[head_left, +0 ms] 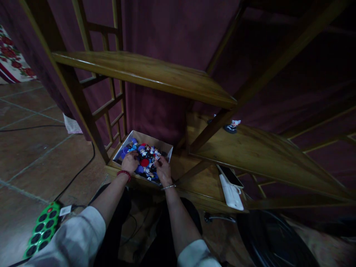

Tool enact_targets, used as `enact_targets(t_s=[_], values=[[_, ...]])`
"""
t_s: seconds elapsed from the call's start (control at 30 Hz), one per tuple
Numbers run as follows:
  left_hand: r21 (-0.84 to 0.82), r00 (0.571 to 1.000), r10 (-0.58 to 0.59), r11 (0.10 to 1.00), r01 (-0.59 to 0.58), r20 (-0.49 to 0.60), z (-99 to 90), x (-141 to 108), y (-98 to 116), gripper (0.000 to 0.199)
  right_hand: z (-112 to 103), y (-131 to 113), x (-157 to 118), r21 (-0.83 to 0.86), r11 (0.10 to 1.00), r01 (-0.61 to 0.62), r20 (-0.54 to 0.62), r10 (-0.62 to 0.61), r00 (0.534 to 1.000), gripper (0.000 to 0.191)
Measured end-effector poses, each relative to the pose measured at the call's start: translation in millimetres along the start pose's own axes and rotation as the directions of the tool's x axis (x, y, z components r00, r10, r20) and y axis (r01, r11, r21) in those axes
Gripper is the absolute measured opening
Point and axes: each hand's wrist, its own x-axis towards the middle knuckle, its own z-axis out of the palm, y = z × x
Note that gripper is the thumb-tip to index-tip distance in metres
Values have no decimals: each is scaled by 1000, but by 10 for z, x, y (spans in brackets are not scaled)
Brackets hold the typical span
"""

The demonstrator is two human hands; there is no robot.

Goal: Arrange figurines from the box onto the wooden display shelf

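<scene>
A white box [164, 145] full of small figurines [144, 152] in blue, red, white and black sits on the low wooden shelf. My left hand [130, 162], with a red bead bracelet at the wrist, reaches into the box's left side; its fingertips are hidden among the pieces. My right hand [163, 168], wearing a thin bracelet, is at the box's right side, its fingers closed at a small pale figurine. A red round piece [144, 162] lies between the two hands.
A wooden shelf board [144, 74] spans above the box. Another figurine [232, 126] stands on the right shelf [250, 152]. A phone [230, 175] and a white item [231, 194] lie lower right. A green power strip [43, 230] and cables are on the floor.
</scene>
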Motion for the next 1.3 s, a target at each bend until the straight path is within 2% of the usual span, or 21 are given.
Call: enact_targets(t_s=[0.23, 0.4, 0.57, 0.77, 1.03, 1.3], values=[[116, 988, -51, 991, 68, -147, -77, 37, -83, 28, -23, -71, -16, -44, 999, -14, 13, 15, 1000, 27], [216, 992, 54, 976, -28, -113, -80, 100, -165, 32, -70, -190, -42, -92, 996, -6, 11, 7, 1000, 26], [335, 981, 178, 931, -143, -74, -13, 114, -98, 32, -95, -204, -56, -97, 995, -6, 14, 7, 1000, 26], [470, 988, 152, 875, -116, -39, 123, 156, 14, 34, -99, -202, -105, -124, 992, 20, 46, -14, 999, 26], [521, 998, 58, 852, -57, 14, 216, 296, 13, 43, -123, -285, -156, -124, 992, 34, 26, -31, 999, 24], [487, 996, 75, 873, -42, -48, 217, 333, 7, 32, -106, -273, -139, -184, 983, 26, 20, -22, 1000, 27]])
